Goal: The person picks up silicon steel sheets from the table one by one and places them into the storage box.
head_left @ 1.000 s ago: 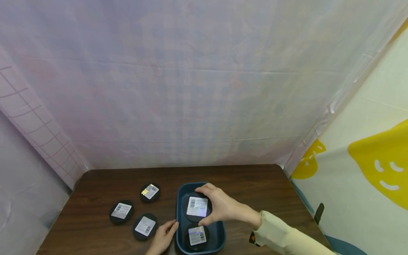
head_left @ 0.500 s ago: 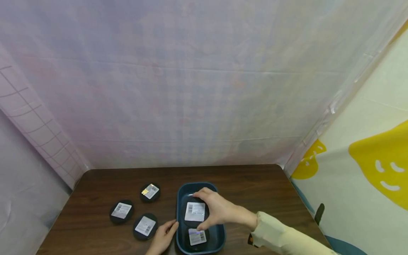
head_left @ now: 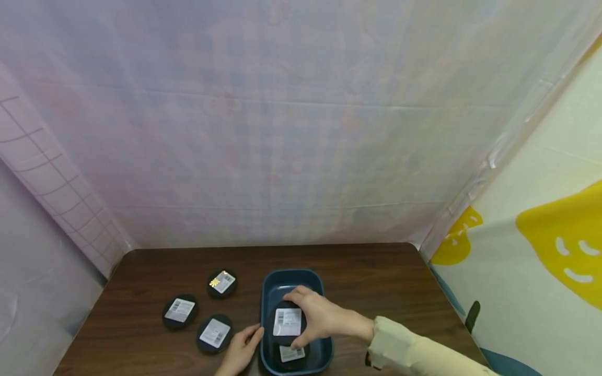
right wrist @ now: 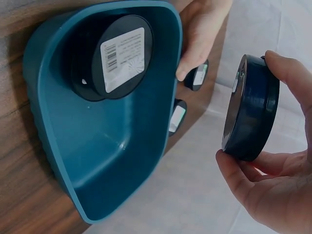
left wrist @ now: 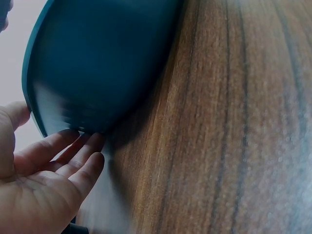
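My right hand [head_left: 321, 316] grips a round black tin [head_left: 288, 321] with a white barcode label, thumb and fingers on opposite sides of its rim. In the right wrist view this tin [right wrist: 253, 107] is held clear above the blue-green plastic bin [right wrist: 105, 141]. At the bin's near end lie two similar black tins, one stacked on the other; the upper tin [right wrist: 127, 58] shows its label. My left hand [head_left: 241, 349] touches the bin's left side. In the left wrist view its extended fingers [left wrist: 85, 165] rest against the outer wall, with the thumb at the rim.
Left of the bin, three more labelled black tins stand apart on the brown wooden table [head_left: 376, 277]: a far one [head_left: 221, 284], a left one [head_left: 180, 312] and a near one [head_left: 214, 334]. Fabric curtains hang behind the table and along both sides.
My right hand has moved the held tin toward me, along the bin. It now covers more of the tin at the near end. My left hand has stayed in place.
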A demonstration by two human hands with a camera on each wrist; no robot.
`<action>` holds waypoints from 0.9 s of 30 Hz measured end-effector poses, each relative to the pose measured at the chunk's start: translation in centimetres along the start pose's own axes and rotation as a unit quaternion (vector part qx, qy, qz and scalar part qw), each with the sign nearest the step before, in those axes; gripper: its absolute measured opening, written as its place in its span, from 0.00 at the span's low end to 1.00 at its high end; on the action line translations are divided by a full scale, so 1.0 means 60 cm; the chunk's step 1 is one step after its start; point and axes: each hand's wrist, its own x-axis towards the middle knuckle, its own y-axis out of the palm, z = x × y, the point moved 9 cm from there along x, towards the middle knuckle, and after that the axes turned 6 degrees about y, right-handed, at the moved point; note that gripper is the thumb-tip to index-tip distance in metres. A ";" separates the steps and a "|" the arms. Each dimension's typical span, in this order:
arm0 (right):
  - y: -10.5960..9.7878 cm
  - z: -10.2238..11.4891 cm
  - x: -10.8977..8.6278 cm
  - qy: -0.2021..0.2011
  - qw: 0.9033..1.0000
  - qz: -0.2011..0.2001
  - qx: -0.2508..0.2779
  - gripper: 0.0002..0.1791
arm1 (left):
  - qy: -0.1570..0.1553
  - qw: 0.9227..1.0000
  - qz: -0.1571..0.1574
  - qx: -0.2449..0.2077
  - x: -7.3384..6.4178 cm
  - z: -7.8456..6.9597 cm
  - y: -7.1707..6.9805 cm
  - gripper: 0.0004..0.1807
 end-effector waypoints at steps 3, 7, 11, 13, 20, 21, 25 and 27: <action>0.003 -0.001 -0.001 0.000 1.000 0.001 -0.001 0.45 | 0.003 1.000 0.001 -0.001 0.000 -0.001 0.000 0.21; 0.007 0.001 -0.002 -0.006 1.000 -0.002 -0.011 0.45 | 0.007 1.000 0.001 -0.002 -0.001 -0.003 -0.001 0.21; 0.014 0.002 -0.002 -0.010 1.000 -0.004 -0.021 0.45 | 0.003 1.000 0.002 -0.003 -0.001 -0.002 -0.002 0.21; 0.018 0.001 -0.002 -0.009 1.000 0.000 -0.020 0.45 | 0.002 1.000 0.004 -0.004 -0.001 -0.002 -0.002 0.21; 0.033 -0.003 0.000 -0.009 1.000 0.014 -0.014 0.44 | -0.001 1.000 0.004 -0.007 -0.001 -0.002 -0.003 0.21; 0.036 -0.004 0.000 -0.010 1.000 0.016 -0.014 0.44 | 0.000 1.000 0.003 -0.007 0.000 -0.001 -0.003 0.21; 0.052 -0.012 0.001 -0.014 1.000 0.022 -0.016 0.45 | 0.005 1.000 -0.002 -0.005 -0.001 -0.001 -0.002 0.20; 0.061 -0.017 0.000 -0.014 0.999 0.025 -0.016 0.45 | 0.005 1.000 -0.002 -0.006 -0.001 -0.002 -0.002 0.20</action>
